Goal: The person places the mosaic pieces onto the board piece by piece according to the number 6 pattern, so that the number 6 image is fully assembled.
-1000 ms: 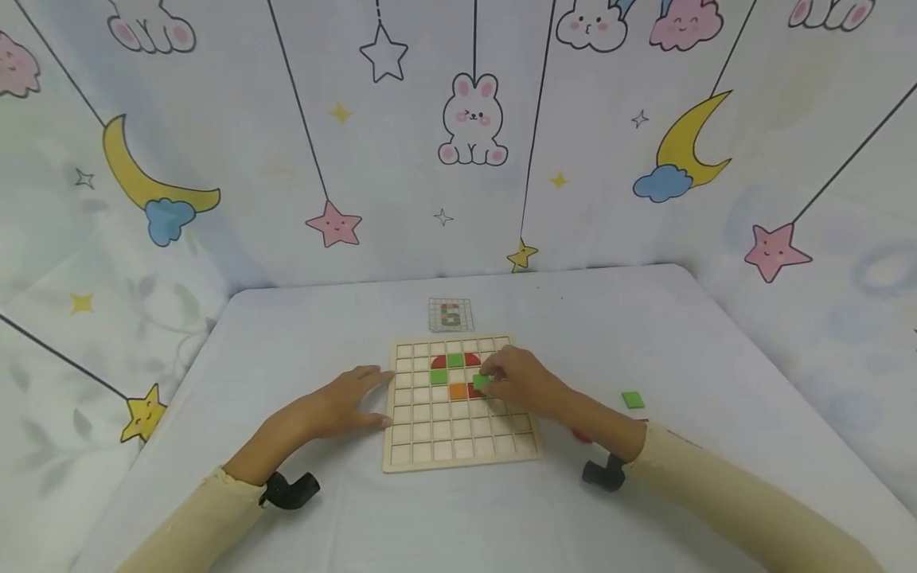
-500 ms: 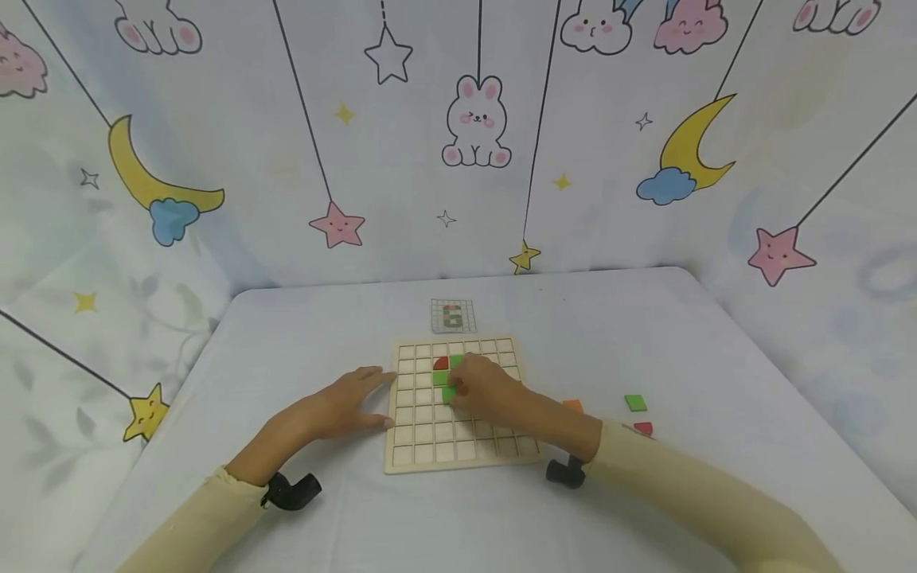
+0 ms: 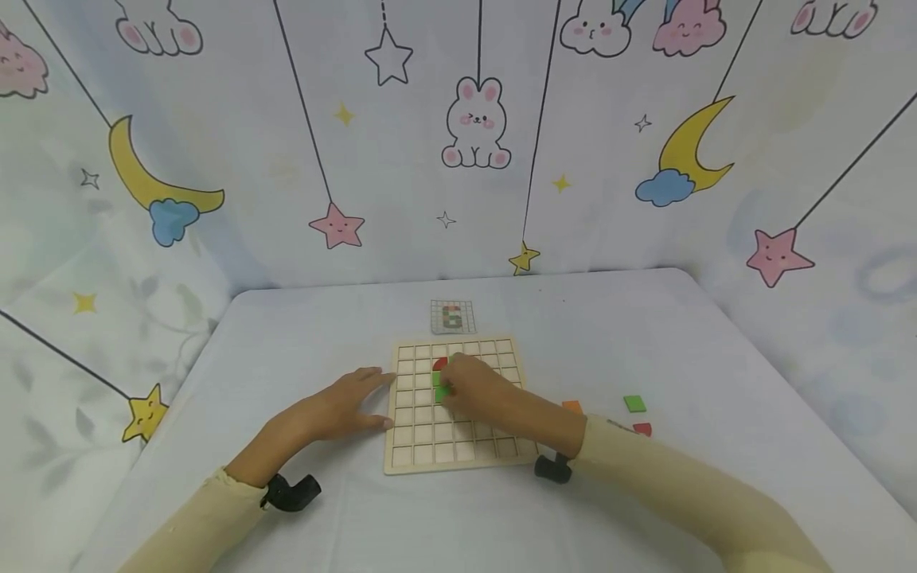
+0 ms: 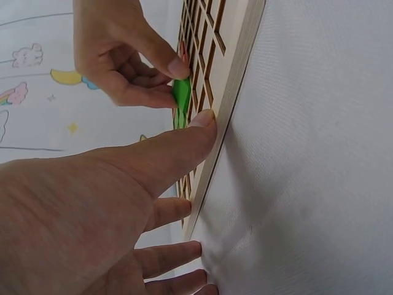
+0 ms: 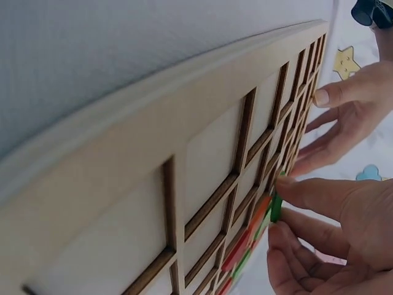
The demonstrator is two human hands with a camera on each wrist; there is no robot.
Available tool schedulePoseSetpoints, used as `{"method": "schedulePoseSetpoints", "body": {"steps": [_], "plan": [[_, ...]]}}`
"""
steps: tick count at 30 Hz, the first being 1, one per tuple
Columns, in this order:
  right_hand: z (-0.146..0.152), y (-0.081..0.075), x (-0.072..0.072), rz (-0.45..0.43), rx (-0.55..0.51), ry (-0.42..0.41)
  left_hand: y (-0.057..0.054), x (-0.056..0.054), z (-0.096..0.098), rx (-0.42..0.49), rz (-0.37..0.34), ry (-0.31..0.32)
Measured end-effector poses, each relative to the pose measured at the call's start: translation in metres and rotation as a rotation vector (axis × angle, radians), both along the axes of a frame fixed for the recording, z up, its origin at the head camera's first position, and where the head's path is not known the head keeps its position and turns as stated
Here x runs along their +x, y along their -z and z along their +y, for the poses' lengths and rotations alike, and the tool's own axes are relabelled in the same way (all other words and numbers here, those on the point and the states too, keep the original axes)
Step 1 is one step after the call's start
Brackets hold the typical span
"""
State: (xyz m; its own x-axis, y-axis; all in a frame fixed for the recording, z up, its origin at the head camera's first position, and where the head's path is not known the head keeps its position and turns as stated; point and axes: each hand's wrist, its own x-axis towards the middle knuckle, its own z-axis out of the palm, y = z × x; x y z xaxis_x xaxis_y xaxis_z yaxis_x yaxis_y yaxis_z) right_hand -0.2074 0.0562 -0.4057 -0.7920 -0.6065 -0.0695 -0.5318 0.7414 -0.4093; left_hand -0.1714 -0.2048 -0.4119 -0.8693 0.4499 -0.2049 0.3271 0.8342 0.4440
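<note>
A square wooden grid board [image 3: 413, 455] lies on the white-covered table. My right hand [image 3: 478, 390] is over its upper middle, pinching a green square tile [image 4: 181, 93] between thumb and index finger. In the right wrist view that tile [image 5: 276, 208] stands tilted at the grid, beside an orange tile [image 5: 260, 215] and a red tile [image 5: 236, 251]. A red rounded tile [image 3: 440, 364] and a green tile [image 3: 436, 379] sit in cells just left of the hand, which hides other tiles. My left hand [image 3: 340, 407], fingers extended, touches the board's left edge with its thumb and a fingertip.
Behind the board lies a small gridded card [image 3: 452, 317] with a coloured figure like a 6. To the right are a loose orange tile [image 3: 571, 407], a green tile [image 3: 634, 403] and a red tile [image 3: 641, 429]. A patterned cloth [image 3: 401, 159] hangs behind.
My right hand has moved left across the board, carrying the green tile from the right of the orange tile to its left. The left hand keeps its place at the board's edge.
</note>
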Motion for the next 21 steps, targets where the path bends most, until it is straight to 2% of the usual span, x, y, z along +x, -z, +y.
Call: {"method": "schedulePoseSetpoints", "body": {"steps": [9, 17, 21], "plan": [[-0.001, 0.005, 0.001, -0.003, -0.007, -0.014, 0.0, 0.0, -0.001, -0.003, 0.008, 0.009], [0.005, 0.006, 0.007, -0.001, -0.024, -0.085, 0.0, -0.001, 0.0, -0.006, 0.006, 0.007], [0.013, 0.006, 0.005, 0.002, -0.084, -0.072, 0.002, -0.001, 0.0, -0.014, -0.01, -0.006]]}}
